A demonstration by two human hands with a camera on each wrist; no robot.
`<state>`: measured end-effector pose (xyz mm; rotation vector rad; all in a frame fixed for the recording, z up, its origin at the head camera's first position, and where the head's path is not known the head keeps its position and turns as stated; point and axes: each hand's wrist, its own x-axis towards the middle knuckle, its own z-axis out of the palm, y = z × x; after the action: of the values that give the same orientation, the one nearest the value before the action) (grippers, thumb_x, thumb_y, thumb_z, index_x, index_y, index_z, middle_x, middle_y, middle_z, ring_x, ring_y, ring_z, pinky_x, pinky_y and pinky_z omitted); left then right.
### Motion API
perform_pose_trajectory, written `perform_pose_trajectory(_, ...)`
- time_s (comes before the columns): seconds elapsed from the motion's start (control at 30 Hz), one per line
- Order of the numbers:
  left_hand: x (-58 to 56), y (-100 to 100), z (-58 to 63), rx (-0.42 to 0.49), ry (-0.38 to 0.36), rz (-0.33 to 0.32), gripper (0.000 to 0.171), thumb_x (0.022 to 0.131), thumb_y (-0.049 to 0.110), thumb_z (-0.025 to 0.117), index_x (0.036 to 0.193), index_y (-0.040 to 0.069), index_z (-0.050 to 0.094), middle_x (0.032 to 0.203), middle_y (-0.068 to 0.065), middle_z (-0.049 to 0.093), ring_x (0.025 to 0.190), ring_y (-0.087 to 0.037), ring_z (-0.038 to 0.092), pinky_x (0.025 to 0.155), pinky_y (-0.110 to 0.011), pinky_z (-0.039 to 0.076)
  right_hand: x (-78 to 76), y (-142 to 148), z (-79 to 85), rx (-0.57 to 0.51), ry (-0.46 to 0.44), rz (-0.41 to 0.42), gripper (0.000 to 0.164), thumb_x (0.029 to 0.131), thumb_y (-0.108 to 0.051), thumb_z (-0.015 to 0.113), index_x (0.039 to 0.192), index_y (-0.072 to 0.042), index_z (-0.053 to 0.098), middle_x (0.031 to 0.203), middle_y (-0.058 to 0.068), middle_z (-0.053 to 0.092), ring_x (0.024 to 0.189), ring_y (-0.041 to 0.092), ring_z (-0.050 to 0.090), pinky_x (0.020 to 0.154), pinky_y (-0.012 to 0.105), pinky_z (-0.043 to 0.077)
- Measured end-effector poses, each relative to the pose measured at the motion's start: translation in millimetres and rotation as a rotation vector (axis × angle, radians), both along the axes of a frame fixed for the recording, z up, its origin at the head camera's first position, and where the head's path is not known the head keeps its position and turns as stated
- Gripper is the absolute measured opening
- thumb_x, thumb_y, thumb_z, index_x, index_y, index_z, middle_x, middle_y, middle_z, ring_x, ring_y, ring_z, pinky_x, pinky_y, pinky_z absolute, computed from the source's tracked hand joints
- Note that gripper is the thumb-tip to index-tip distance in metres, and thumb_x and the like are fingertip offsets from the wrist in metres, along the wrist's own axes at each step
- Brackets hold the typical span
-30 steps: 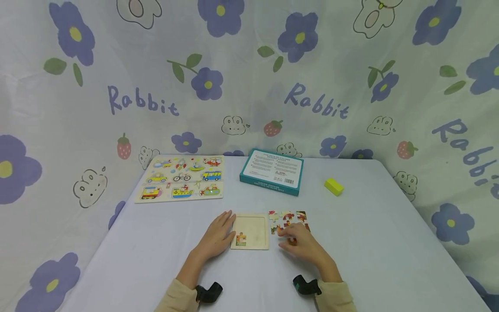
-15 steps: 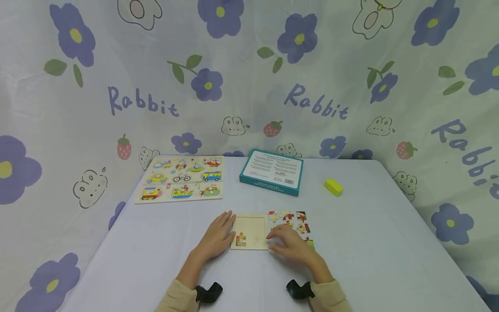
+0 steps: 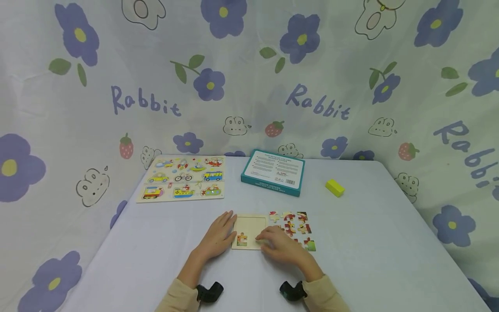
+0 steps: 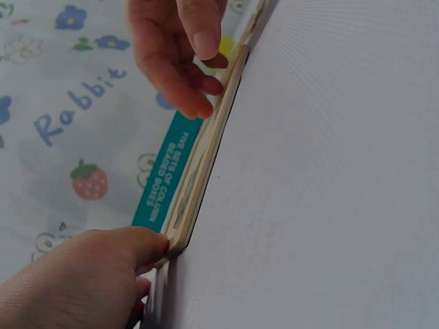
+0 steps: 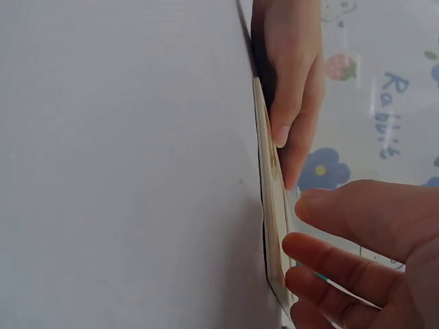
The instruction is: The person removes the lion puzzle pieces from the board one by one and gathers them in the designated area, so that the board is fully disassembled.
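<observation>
A square wooden puzzle tray lies flat in front of me in the head view, with one jigsaw piece in its near left corner. Along the tray's left rim rests my left hand, fingers extended and thumb touching the edge. My right hand hovers over the tray's right side, fingertips above its bare base. In the right wrist view its thumb stands apart from the bent fingers, and no piece shows between them. Loose puzzle pieces lie right of the tray, some hidden by that hand.
At the back left lies a vehicle picture board. A teal-edged box sits at the back middle, and a yellow block stands to its right. A patterned curtain hangs behind the white table.
My right hand has moved left from the loose pieces to over the tray, uncovering more of them. The left hand stays at the tray's left rim.
</observation>
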<state>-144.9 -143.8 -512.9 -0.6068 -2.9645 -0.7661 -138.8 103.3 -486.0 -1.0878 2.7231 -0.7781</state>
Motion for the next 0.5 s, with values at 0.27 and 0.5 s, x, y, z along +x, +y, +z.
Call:
perform_pose_trajectory(0.27, -0.8, 0.6, -0.9, 0.000, 0.009, -0.003, 0.049, 0.095, 0.020, 0.045, 0.140, 0.006, 0.036, 0.147, -0.012, 0.027, 0.136, -0.029, 0.020, 0.108, -0.045, 0.019, -1.1, -16.9, 0.6, 0.088, 0.076, -0.014, 0.035, 0.085, -0.022, 0.064, 0.117, -0.009, 0.061, 0.106, -0.001, 0.056, 0.095, 0.011, 0.050, 0.081, 0.029, 0.044)
perform_pose_trajectory(0.5, -1.0, -0.2, -1.1, -0.003, 0.016, 0.000, 0.048, 0.095, 0.019, 0.046, 0.140, 0.005, 0.037, 0.147, -0.013, 0.028, 0.135, -0.029, 0.021, 0.108, -0.046, 0.019, -0.4, -30.5, -2.2, 0.080, 0.067, -0.046, 0.041, 0.084, -0.024, 0.065, 0.121, -0.009, 0.059, 0.106, 0.001, 0.053, 0.093, 0.013, 0.049, 0.073, 0.030, 0.034)
